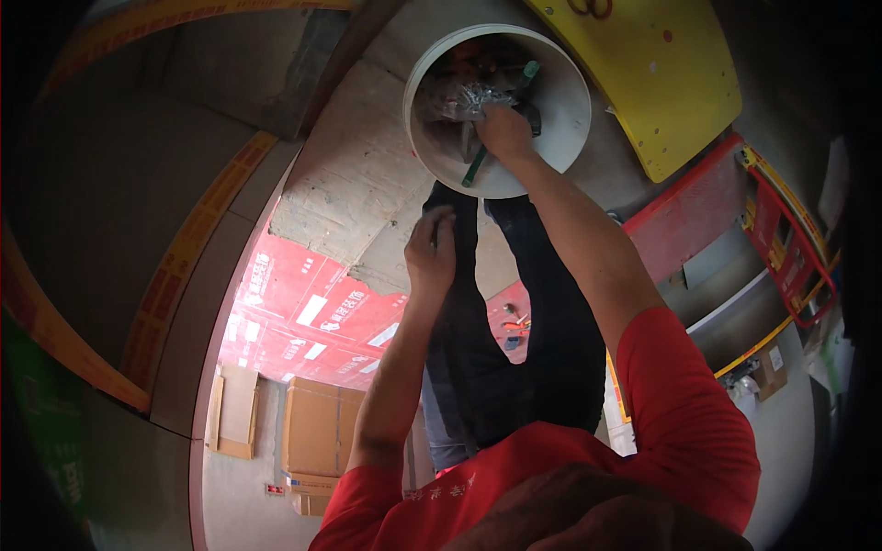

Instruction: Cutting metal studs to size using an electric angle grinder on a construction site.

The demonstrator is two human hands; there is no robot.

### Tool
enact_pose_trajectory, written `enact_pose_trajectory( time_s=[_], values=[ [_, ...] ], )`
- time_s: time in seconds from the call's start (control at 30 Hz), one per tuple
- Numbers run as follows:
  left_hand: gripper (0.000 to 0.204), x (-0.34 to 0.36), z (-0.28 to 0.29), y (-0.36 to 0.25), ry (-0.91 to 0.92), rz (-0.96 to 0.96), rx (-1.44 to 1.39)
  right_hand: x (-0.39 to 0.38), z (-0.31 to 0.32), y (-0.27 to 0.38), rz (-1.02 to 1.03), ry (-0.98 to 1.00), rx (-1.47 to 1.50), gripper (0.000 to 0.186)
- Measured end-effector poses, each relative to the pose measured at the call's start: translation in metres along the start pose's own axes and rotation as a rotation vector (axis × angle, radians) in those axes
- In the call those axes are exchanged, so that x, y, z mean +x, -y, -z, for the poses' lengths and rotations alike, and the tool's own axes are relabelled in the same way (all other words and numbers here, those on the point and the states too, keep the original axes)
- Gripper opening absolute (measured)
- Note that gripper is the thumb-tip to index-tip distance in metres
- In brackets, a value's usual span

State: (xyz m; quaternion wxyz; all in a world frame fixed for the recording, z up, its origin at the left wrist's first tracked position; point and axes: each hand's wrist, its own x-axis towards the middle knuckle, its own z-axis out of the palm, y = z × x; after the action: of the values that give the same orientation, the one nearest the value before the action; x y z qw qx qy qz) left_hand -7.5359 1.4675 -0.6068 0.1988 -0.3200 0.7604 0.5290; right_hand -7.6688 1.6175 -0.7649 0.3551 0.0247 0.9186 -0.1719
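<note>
At the top centre a white bucket holds dark tools, a green-handled item and a clear plastic bag of small silvery metal pieces. My right hand reaches inside it, fingers closed on the bag; what lies under the fingers is hidden. My left hand hangs just below the bucket over my dark-trousered leg, fingers loosely bent and apart, with nothing visible in them.
A yellow board lies beside the bucket, with a red board and red-yellow frame at right. Red printed floor sheeting, cardboard and small tools are below. Yellow-taped panels stand at left.
</note>
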Motion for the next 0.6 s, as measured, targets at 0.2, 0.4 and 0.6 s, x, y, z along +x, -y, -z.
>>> enact_pose_trajectory(
  time_s=[0.2,0.4,0.6],
  values=[
    [0.028,0.209,-0.122,-0.047,0.128,0.255,-0.924,-0.043,0.008,0.006,0.026,-0.087,0.165,0.035],
    [0.02,0.286,-0.201,-0.038,0.368,0.603,-0.755,-0.145,0.058,-0.04,0.145,-0.326,0.459,0.051],
    [0.022,0.217,-0.145,-0.047,0.427,0.458,-0.817,-0.258,0.082,-0.105,-0.2,-0.306,0.562,0.045]
  ],
)
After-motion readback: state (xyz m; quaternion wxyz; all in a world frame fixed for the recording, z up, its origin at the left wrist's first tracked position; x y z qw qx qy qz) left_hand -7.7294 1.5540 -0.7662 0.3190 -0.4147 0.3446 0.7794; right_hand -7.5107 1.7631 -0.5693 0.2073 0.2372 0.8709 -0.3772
